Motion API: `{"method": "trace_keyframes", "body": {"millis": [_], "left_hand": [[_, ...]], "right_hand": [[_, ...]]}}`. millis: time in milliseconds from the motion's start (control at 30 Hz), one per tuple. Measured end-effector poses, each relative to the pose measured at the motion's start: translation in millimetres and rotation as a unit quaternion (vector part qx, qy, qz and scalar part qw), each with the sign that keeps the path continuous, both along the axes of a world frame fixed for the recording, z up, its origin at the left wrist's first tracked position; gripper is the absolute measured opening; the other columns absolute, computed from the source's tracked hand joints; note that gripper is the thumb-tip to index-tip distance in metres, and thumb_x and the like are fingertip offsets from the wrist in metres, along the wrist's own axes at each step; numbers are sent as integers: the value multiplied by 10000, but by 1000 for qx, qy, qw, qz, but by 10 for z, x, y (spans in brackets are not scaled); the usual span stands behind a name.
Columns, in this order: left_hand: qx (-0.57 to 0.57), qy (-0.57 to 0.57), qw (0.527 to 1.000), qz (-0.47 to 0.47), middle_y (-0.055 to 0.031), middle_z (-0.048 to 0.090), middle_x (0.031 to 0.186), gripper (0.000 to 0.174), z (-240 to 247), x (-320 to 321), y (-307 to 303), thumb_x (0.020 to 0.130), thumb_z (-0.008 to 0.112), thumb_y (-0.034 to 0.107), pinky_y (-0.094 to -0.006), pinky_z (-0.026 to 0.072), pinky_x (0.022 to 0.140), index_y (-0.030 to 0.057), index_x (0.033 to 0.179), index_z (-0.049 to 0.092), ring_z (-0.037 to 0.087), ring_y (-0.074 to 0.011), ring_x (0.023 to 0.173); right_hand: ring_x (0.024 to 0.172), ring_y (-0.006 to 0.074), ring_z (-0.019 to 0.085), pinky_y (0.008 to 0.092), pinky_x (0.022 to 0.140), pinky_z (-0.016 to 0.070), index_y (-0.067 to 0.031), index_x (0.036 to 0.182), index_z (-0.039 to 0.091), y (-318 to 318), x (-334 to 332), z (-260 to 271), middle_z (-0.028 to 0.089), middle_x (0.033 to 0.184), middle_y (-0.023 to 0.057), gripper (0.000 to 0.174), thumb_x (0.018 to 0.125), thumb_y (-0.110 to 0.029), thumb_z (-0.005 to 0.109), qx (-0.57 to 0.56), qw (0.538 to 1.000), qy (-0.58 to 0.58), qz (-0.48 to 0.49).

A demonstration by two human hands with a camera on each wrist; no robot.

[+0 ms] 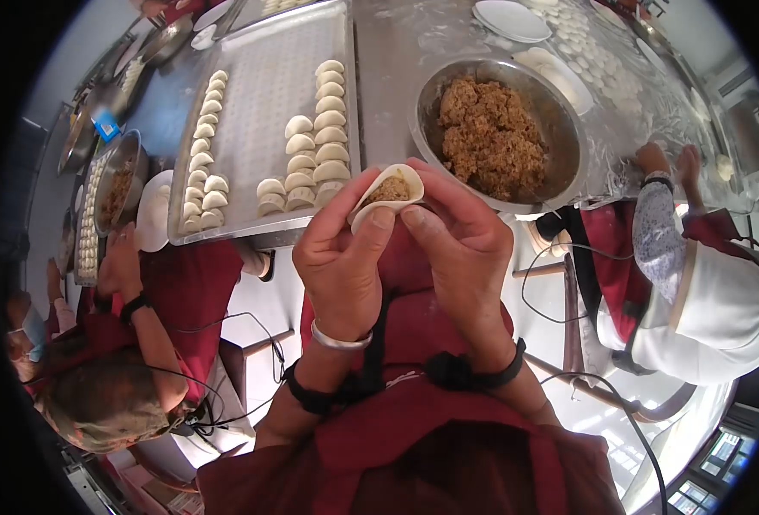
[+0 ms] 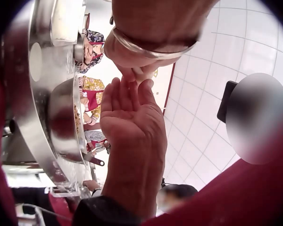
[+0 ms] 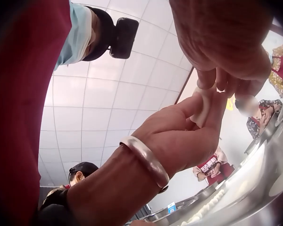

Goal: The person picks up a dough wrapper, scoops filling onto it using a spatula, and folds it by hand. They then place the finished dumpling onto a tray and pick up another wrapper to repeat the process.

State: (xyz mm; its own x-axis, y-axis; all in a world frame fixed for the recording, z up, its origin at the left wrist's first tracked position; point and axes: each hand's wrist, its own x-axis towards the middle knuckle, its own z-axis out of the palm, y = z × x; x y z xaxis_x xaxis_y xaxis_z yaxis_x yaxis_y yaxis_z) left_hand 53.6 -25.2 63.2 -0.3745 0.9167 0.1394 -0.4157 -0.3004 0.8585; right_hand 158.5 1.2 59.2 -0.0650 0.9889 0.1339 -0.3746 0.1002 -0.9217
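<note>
Dough wrapper: pale cream, thin, smooth, roughly round. State: unsealed, bent into a shallow cup, its mouth facing up toward the head camera. Filling: one small mound, light brown, coarse and minced, seated in the hollow; surface exposed, pale dough margin visible around part of it. Near rim turned up beside the thumbs. Pose: held off the tabletop, between the fingers of the left hand and right hand. Right wrist view: a pale, curved dough edge shows; filling hidden.
</note>
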Motion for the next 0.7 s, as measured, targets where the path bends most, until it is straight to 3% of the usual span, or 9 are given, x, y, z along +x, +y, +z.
{"method": "trace_keyframes", "body": {"millis": [133, 233, 433, 533, 633, 700], "left_hand": [[-4, -12, 1000, 5, -122, 663, 1168, 352, -22, 1, -5, 917, 642, -10, -267, 503, 935, -79, 1257, 587, 636, -156, 1053], [-16, -5, 1000, 13, -119, 664, 1166, 352, -28, -2, -30, 915, 646, -8, -257, 510, 916, -77, 1256, 590, 639, -151, 1042], [-41, 37, 998, 14, -117, 663, 1161, 350, -33, 6, -71, 904, 667, 0, -249, 510, 898, -79, 1239, 606, 632, -136, 1028], [-50, 68, 996, 12, -123, 662, 1158, 350, -50, 7, -99, 900, 674, 6, -249, 510, 893, -82, 1233, 609, 630, -137, 1023], [-45, 73, 996, 11, -132, 662, 1150, 348, -79, 1, -121, 902, 672, 12, -255, 518, 891, -85, 1230, 609, 635, -147, 1024], [-47, 51, 998, -1, -135, 662, 1144, 346, -72, -22, -140, 907, 662, 9, -262, 525, 893, -88, 1234, 604, 636, -153, 1029]], "right_hand": [[1010, 139, 644, 257, 847, 535, 39, 1132, 662, -3, -64, -76, 634, 1261, 141, 276, 857, 43, 682, 33, 999, -9, -28], [1025, 164, 648, 273, 858, 534, 38, 1079, 673, -36, -91, -71, 651, 1229, 146, 241, 838, 47, 693, 35, 997, -33, -54], [1058, 245, 658, 309, 852, 534, 13, 971, 698, -9, -63, -72, 687, 1140, 146, 175, 799, 47, 707, 147, 974, -135, -108], [1120, 223, 622, 344, 941, 502, 54, 967, 696, 16, 33, -52, 668, 1184, 177, 130, 837, 42, 693, 218, 954, -185, -90], [1092, 274, 649, 322, 867, 534, 9, 995, 699, 50, 105, -113, 673, 1178, 163, 211, 787, 38, 718, 253, 938, -219, -93], [1119, 279, 637, 331, 902, 521, 4, 1036, 692, 4, 99, -92, 660, 1213, 162, 250, 789, 26, 727, 159, 972, -160, -58]]}}
